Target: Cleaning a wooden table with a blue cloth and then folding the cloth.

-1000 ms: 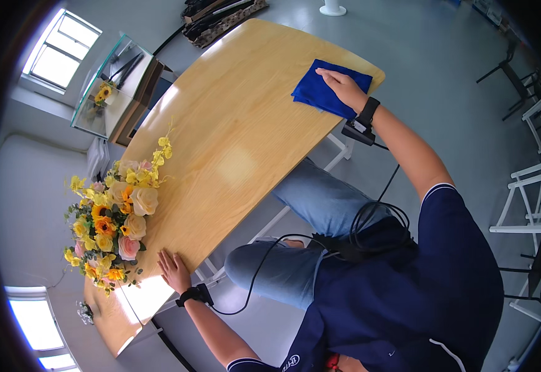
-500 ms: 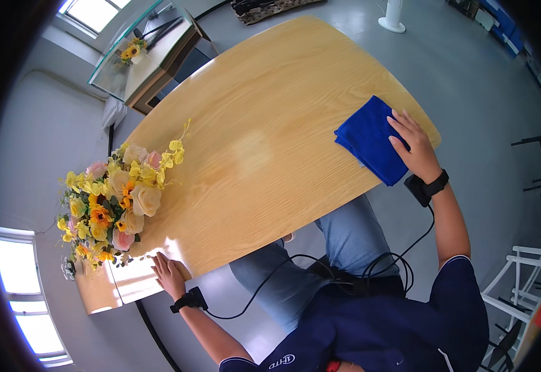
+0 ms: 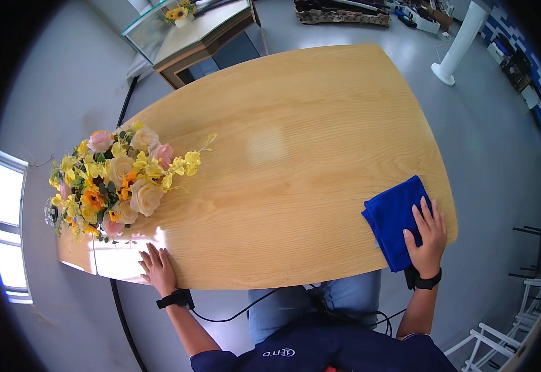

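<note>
A folded blue cloth (image 3: 391, 223) lies at the right end of the wooden table (image 3: 283, 204), near its front edge. My right hand (image 3: 429, 239) rests flat on the cloth's right side, fingers spread and not gripping it. Over at the left, my left hand (image 3: 158, 268) lies open on the tabletop by the front edge, just in front of a large bunch of flowers (image 3: 121, 180) in yellow, orange, cream and pink. Nothing shows in that hand. Each wrist wears a black band with a small device, and a cable leads from the left one.
Behind the table's far left stands a glass-topped cabinet (image 3: 202, 34) with a small pot of sunflowers (image 3: 181, 13). A white column (image 3: 460, 46) rises from the floor at the far right. White chair or rack frames (image 3: 491, 341) stand at the lower right.
The whole view has turned and shifted, so the table now sits straighter in it. Both hands keep about their places on the table; the right one is still on the cloth.
</note>
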### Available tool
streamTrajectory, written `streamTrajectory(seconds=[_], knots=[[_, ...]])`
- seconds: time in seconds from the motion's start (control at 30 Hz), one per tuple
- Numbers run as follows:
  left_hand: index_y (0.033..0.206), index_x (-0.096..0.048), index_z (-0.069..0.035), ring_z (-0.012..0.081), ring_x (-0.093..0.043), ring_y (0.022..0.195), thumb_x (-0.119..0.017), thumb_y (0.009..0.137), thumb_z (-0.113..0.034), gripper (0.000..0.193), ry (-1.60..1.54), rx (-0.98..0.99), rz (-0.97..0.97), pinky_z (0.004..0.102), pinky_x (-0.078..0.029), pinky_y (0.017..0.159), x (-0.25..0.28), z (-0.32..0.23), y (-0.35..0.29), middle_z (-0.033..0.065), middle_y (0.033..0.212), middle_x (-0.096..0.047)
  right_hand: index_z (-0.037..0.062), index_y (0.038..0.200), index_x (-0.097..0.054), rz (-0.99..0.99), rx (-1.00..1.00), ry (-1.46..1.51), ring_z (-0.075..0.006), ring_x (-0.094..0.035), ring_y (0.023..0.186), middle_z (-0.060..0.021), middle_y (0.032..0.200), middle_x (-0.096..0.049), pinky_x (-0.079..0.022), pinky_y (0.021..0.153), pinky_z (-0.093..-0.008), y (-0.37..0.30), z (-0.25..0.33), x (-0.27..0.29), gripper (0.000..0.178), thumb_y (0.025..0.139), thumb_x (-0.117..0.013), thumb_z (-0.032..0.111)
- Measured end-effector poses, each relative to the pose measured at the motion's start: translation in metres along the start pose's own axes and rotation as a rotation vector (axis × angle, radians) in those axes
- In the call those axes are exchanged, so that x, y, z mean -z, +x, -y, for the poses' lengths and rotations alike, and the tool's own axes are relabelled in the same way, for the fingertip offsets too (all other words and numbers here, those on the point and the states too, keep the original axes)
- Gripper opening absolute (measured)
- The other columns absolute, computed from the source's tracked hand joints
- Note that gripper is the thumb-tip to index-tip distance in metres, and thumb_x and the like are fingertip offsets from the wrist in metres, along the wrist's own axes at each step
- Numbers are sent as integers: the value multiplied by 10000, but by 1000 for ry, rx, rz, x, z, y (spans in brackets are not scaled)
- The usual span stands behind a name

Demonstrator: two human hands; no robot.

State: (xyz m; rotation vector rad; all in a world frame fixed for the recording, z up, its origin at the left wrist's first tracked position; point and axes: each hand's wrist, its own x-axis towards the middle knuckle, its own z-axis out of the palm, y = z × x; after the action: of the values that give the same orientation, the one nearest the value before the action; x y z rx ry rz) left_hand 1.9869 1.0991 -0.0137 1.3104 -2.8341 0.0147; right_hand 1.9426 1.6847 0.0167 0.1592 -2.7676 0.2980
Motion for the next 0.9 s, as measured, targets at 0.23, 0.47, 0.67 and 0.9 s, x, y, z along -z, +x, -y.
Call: streamTrajectory(seconds=[0.23, 0.47, 0.67, 0.9], knots=[[1447, -242, -209, 350, -137, 1389, -393, 909, -523, 641, -103, -14, -106, 571, -138, 1074, -2, 3, 0, 117, 1507, -191, 124, 1336, -446, 178, 25, -18, -372, -246, 1348, -102, 1451, -333, -140, 1066, -578, -3, -2, 4, 771, 736, -614, 579], [1448, -234, -175, 377, -129, 1383, -481, 907, -392, 633, -117, -69, -234, 589, -131, 1072, -1, -10, -10, 157, 1508, -150, 177, 1287, -519, 86, -87, -110, -335, -244, 1359, -45, 1445, -358, -114, 1058, -613, -8, 19, -9, 455, 857, -585, 311], [1422, -296, -124, 326, -240, 1360, -486, 918, -309, 570, -317, -253, -234, 514, -179, 1086, -4, 1, -14, 136, 1467, -287, 184, 1292, -513, 113, -198, -154, -304, -262, 1355, -22, 1407, -415, -131, 1055, -618, -2, 63, -16, 394, 916, -486, 300], [1232, -546, -49, 324, -408, 1264, -483, 922, -274, 388, -407, -319, -322, 473, -261, 1057, 6, -15, -13, 132, 1320, -499, 170, 1230, -551, 118, 82, 4, -344, -405, 1231, -71, 1338, -473, -249, 988, -635, 11, 186, -30, 394, 867, -536, 323]])
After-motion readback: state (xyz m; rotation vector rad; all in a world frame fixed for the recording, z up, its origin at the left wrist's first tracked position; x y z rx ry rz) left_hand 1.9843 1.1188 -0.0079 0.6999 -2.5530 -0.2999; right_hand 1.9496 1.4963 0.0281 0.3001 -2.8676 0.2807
